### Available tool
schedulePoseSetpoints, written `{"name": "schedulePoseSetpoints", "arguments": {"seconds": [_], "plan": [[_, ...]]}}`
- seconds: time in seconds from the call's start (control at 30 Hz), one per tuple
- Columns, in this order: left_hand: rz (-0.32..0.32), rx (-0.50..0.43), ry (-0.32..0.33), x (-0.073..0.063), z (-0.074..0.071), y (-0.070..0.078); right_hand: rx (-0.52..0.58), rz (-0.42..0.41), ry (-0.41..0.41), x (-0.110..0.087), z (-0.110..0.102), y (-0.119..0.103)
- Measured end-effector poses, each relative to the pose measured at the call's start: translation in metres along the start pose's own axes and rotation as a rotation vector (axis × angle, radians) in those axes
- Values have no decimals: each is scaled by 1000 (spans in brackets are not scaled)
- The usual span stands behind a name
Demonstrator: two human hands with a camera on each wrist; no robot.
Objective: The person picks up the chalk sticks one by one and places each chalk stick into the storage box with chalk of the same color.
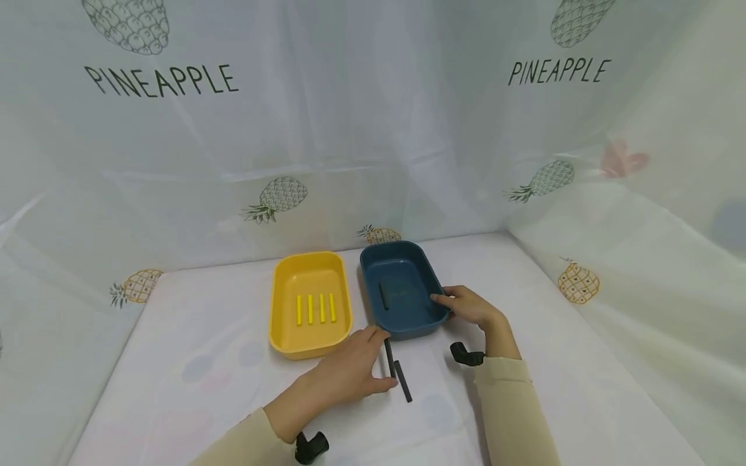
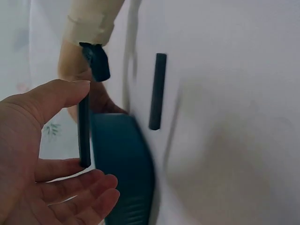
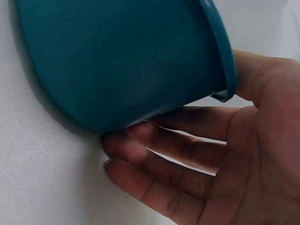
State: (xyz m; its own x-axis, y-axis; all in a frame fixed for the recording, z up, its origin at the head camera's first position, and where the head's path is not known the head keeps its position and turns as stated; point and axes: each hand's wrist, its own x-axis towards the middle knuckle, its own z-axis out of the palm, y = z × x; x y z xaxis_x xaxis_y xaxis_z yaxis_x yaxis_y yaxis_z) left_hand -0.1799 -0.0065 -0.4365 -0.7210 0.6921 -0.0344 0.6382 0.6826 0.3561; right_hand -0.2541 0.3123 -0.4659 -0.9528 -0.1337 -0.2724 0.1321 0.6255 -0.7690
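Observation:
In the head view my left hand [image 1: 350,373] is just in front of the dark blue tray [image 1: 408,268]. It pinches a thin black stick [image 2: 84,133] lengthwise, thumb at one end and index finger at the other, as the left wrist view shows. A second black stick [image 1: 403,382] lies on the cloth beside the held one. Inside the blue tray lies another black stick [image 1: 383,296]. My right hand [image 1: 469,307] grips the tray's right wall near its front corner, thumb over the rim and fingers against the outside [image 3: 140,70].
Left of the blue tray stands a yellow tray [image 1: 309,275], with several yellow sticks [image 1: 311,309] lined up in it. A white cloth [image 1: 175,362] covers the table. Behind and to the right hangs a pineapple-print curtain [image 1: 373,116]. Each wrist carries a black device [image 1: 311,446].

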Motion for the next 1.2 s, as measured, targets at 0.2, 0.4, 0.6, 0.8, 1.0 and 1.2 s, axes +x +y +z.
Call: {"name": "schedulePoseSetpoints", "arguments": {"seconds": [0.2, 0.4, 0.6, 0.8, 1.0, 1.2], "plan": [[32, 3, 27, 19, -26, 3, 25, 4, 23, 2, -1, 2], [-2, 23, 38, 49, -44, -3, 86, 35, 36, 7, 0, 4], [-71, 84, -21, 86, -50, -19, 117, 54, 30, 10, 2, 8], [-107, 161, -44, 113, -52, -33, 142, 54, 36, 12, 4, 8], [-119, 171, -71, 128, -50, -36, 130, 73, 44, 13, 4, 10], [-122, 189, -84, 137, -44, -37, 138, 73, 41, 14, 4, 11]]}}
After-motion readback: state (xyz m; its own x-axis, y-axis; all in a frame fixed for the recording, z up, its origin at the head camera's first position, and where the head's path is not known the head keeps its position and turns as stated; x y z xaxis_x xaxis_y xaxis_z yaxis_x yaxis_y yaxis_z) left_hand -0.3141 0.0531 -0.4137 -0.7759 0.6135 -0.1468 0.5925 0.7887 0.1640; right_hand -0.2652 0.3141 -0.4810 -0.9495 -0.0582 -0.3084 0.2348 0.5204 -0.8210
